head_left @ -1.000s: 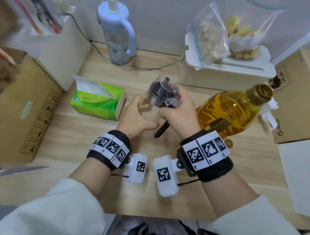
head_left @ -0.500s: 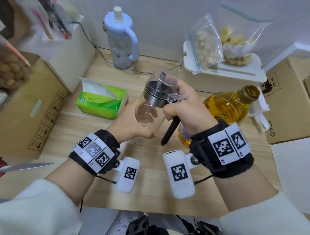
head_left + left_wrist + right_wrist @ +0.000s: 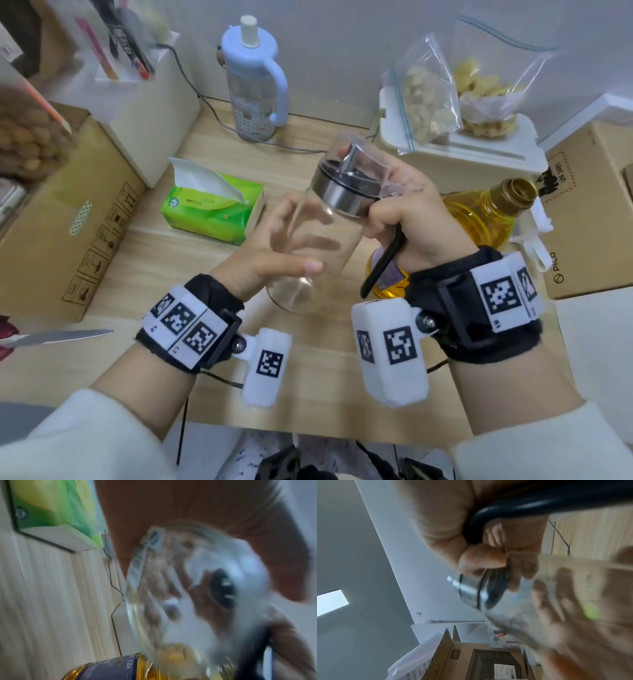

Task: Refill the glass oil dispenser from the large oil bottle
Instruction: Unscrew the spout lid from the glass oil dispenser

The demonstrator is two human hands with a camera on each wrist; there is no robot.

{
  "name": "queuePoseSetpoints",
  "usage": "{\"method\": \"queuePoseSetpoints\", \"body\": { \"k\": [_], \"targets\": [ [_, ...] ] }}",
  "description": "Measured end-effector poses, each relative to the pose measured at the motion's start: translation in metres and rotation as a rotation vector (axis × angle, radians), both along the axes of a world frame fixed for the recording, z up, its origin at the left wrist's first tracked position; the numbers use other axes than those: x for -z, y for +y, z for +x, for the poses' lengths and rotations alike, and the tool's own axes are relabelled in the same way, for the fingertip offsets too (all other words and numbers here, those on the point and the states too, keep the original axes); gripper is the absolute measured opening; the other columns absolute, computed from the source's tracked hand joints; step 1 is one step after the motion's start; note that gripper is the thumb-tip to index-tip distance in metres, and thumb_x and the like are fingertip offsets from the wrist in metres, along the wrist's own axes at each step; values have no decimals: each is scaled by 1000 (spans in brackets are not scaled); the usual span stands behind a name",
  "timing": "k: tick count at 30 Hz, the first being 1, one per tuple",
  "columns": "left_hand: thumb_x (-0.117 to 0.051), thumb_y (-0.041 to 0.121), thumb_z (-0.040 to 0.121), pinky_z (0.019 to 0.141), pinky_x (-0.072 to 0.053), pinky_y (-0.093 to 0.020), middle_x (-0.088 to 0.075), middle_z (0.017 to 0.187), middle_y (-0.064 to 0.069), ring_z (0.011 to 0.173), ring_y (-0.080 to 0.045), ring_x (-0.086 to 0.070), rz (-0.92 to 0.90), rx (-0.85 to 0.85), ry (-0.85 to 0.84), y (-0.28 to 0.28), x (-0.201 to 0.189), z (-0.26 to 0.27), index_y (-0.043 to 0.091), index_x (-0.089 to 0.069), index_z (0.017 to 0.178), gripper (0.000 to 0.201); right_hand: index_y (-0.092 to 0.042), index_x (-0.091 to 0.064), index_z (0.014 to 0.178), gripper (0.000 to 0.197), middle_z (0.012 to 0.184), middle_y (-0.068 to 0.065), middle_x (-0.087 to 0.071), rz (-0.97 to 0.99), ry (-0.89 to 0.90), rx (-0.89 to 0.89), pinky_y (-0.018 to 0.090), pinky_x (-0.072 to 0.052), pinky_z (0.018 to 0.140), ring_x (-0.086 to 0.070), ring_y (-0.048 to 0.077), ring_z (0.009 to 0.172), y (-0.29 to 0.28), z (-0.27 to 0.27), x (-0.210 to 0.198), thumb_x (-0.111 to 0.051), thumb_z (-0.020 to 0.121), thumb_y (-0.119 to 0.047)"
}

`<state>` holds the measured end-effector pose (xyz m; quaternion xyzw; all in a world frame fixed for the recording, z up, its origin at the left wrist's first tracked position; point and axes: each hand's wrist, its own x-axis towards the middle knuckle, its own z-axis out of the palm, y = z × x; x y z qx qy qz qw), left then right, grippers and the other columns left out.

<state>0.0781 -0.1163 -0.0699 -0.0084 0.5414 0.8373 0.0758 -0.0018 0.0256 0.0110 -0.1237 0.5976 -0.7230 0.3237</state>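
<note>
I hold the clear glass oil dispenser point(image 3: 318, 240) tilted in the air above the wooden table. Its steel collar and clear cap point(image 3: 346, 181) point up and away from me. My left hand point(image 3: 274, 253) wraps round the glass body point(image 3: 197, 595), fingers seen through the glass. My right hand point(image 3: 404, 219) grips the lid and the black handle point(image 3: 383, 263); in the right wrist view its fingers point(image 3: 488, 559) curl over the steel collar point(image 3: 474, 595). The large oil bottle point(image 3: 486, 219), full of yellow oil with a gold neck, lies behind my right hand.
A green tissue box point(image 3: 212, 209) sits left of the dispenser. Cardboard boxes point(image 3: 61, 219) stand at the left and at the right point(image 3: 589, 212). A blue-handled water bottle point(image 3: 253, 82) and a white appliance point(image 3: 462, 161) bearing snack bags are at the back. A knife blade point(image 3: 58, 337) pokes in lower left.
Both hands have lifted the dispenser higher and tilted it, its cap now leaning away. The right hand stays on the lid and handle; the left stays round the glass.
</note>
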Motion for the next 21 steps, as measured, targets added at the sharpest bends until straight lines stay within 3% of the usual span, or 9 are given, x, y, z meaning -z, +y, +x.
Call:
{"method": "queuePoseSetpoints", "body": {
  "k": [3,5,7,10,12,15,17,19,21],
  "targets": [
    [-87,35,35,84,-49,-26,-57,108,5,100,-16,-62,-239,-249,43,10,1,4,32,-39,107,87,-16,-56,112,81,104,12,-58,49,28,159,15,-36,39,-51,17,72,-7,3,3,-39,39,14],
    [-85,52,23,85,-50,-25,-59,110,8,101,-10,-61,-415,-300,44,17,-1,4,48,-34,105,97,-22,-58,101,73,99,9,-60,67,58,180,16,-38,43,-51,18,77,-11,7,5,-40,38,13],
    [-88,41,27,82,-52,-30,-63,108,3,97,-10,-64,-378,-278,11,16,1,4,46,-34,102,93,-22,-59,94,68,87,2,-60,70,70,153,14,-36,40,-51,12,68,-12,12,3,-40,40,13],
    [-78,16,42,84,-51,-30,-62,114,-2,109,-13,-61,-187,-85,-30,4,3,9,22,-39,109,78,-18,-59,101,70,88,8,-58,70,71,88,13,-32,35,-46,8,54,-11,16,1,-39,42,14],
    [-74,20,43,94,-46,-32,-56,114,3,112,-6,-54,-206,-73,-35,-2,2,14,29,-50,108,70,-18,-59,101,72,92,10,-58,55,62,89,14,-31,36,-46,15,61,-12,17,2,-39,40,15],
    [-76,35,42,90,-42,-29,-52,100,10,93,0,-52,-337,-162,-56,-2,-5,17,44,-60,94,55,-16,-58,102,73,95,12,-57,72,42,144,20,-32,43,-43,26,73,-13,17,7,-39,39,15],
    [-84,43,29,84,-44,-26,-57,100,11,90,-1,-57,-376,-192,-85,3,-8,15,45,-52,107,84,-13,-57,106,72,92,13,-56,106,42,147,22,-34,46,-46,25,72,-13,18,9,-41,44,21],
    [-86,47,20,83,-46,-26,-60,111,7,98,-3,-60,-411,-202,-91,11,-8,12,53,-36,117,109,-10,-54,111,72,83,7,-55,149,63,133,16,-35,40,-50,10,58,-13,20,10,-37,54,30],
    [-87,36,25,83,-48,-32,-62,111,2,99,-7,-63,-442,-233,-92,15,-6,12,39,-34,124,112,-7,-52,114,71,71,2,-53,153,53,98,13,-33,35,-46,0,43,-13,20,12,-37,56,32]
  ]
}}
